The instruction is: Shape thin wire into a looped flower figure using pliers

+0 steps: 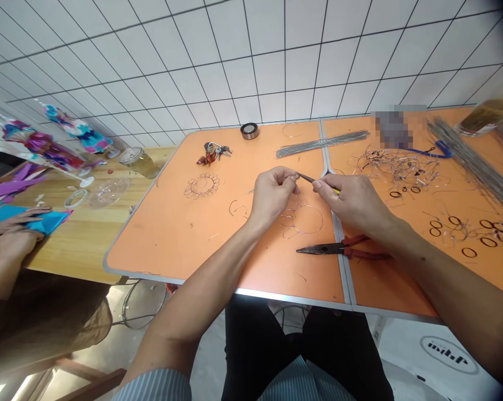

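My left hand (272, 195) and my right hand (351, 203) meet above an orange folding table (172, 234). Between them runs a thin dark metal rod (312, 180) with a yellow end. My right fingers grip it near the yellow end, and my left fingertips pinch its tip, where fine wire may be wound. Wire loops (305, 219) lie beneath my hands. Red-handled long-nose pliers (339, 249) rest just below my right hand. A wire flower shape (201, 185) lies to the left.
Straight wire bundles (322, 143), a tape roll (249, 130), keys (213, 152) and dark rings (464, 231) lie on the orange table. At left, a co-worker's hands (18, 228) rest on blue paper on a wooden table (80, 245), near a glass jar (141, 162).
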A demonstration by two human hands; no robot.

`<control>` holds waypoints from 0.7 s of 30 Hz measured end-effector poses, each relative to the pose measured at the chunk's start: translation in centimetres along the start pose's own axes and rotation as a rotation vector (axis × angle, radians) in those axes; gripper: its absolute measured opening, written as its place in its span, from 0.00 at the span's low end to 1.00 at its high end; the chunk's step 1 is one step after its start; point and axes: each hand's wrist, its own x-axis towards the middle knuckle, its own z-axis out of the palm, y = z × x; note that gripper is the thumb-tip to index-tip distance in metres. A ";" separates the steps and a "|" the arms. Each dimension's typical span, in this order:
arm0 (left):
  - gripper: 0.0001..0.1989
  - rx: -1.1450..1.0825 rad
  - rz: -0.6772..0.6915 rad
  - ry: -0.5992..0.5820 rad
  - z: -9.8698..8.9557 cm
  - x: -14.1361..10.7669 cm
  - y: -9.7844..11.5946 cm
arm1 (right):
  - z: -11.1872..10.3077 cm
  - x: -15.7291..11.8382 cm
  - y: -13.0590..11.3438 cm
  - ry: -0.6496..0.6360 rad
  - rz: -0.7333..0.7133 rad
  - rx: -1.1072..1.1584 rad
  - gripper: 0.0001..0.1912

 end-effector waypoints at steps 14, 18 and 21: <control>0.05 -0.124 -0.103 -0.007 -0.7 1.0 -0.5 | -2.4 0.8 3.1 -0.199 0.068 -0.334 0.16; 0.04 -0.192 -0.196 -0.035 -0.7 0.7 -0.2 | -1.8 0.4 4.4 -0.246 0.040 -0.529 0.12; 0.04 -0.254 -0.260 -0.047 -0.7 0.6 0.1 | -1.8 0.1 4.0 -0.257 0.045 -0.564 0.11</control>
